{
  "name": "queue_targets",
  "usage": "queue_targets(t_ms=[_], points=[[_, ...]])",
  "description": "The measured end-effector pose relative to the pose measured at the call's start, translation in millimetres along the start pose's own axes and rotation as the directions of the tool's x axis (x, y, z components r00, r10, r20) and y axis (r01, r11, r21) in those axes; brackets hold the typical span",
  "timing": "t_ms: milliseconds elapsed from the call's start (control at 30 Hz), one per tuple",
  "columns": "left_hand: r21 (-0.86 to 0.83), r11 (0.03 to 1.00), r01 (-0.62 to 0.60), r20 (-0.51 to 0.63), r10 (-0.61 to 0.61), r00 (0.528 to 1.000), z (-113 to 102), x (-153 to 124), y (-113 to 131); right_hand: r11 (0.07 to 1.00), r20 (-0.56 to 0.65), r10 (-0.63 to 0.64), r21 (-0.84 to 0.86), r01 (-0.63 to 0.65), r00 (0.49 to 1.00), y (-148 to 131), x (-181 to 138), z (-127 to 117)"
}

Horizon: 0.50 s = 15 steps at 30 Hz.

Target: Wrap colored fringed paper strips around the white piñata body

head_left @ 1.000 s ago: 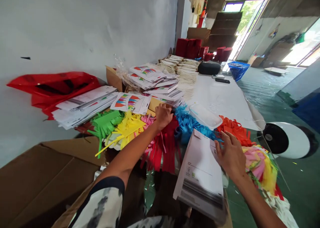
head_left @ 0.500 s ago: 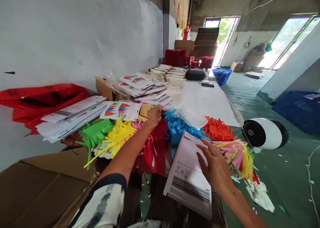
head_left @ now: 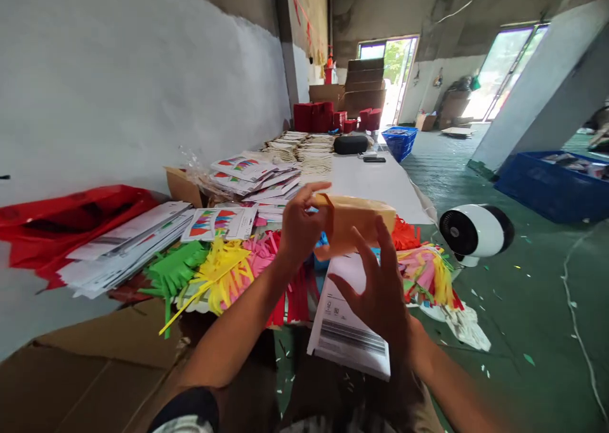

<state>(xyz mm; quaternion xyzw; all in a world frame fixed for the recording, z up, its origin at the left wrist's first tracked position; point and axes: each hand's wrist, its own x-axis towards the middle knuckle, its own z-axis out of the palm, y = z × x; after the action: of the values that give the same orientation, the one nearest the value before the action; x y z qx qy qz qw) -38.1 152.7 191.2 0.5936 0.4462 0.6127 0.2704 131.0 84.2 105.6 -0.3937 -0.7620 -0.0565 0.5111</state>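
Observation:
My left hand is closed on the left end of a yellowish-orange paper piece, which looks folded and is slightly blurred. It is held up above the fringe. My right hand has its fingers spread just in front of the paper; whether the fingertips touch it I cannot tell. Beneath that hand lies a white printed packet with a barcode-like dark band, partly covered. Along the table edge are green fringe, yellow fringe, pink and red strips, and orange-red fringe.
Printed cards and white packet stacks lie on the left beside a red bag. A cardboard box stands at lower left. On the right are a white fan and a blue crate.
My left hand has lifted the yellowish-orange paper from beside the printed card and brought it right, in front of me. My right hand has moved off the white packet's edge towards the paper.

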Motion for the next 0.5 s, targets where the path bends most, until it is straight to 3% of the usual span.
queue_targets(t_ms=[100,200,300,400,500], points=[[-0.259,0.953,0.153,0.234,-0.092,0.968,19.3,-39.2,25.2,0.998,-0.176,0.057,-0.006,-0.059,0.983,3.3,4.7,-9.1],[-0.304,0.939,0.159,0.336,-0.051,0.941,16.4,-56.0,38.8,0.946,-0.294,0.323,0.14,-0.294,0.9,14.1,-1.6,-30.2],[-0.178,0.984,0.027,0.297,0.027,0.954,10.4,-61.5,34.8,0.718,-0.144,0.635,0.472,-0.511,0.759,20.5,-12.0,-53.0],[-0.004,1.0,-0.009,0.27,0.01,0.963,13.6,-68.4,19.9,0.479,0.034,0.736,0.679,-0.557,0.676,22.0,-25.7,-68.7],[-0.031,0.997,0.064,0.276,-0.053,0.96,24.8,-79.3,5.9,0.383,0.05,0.796,0.729,-0.566,0.603,21.4,-42.1,-79.0]])
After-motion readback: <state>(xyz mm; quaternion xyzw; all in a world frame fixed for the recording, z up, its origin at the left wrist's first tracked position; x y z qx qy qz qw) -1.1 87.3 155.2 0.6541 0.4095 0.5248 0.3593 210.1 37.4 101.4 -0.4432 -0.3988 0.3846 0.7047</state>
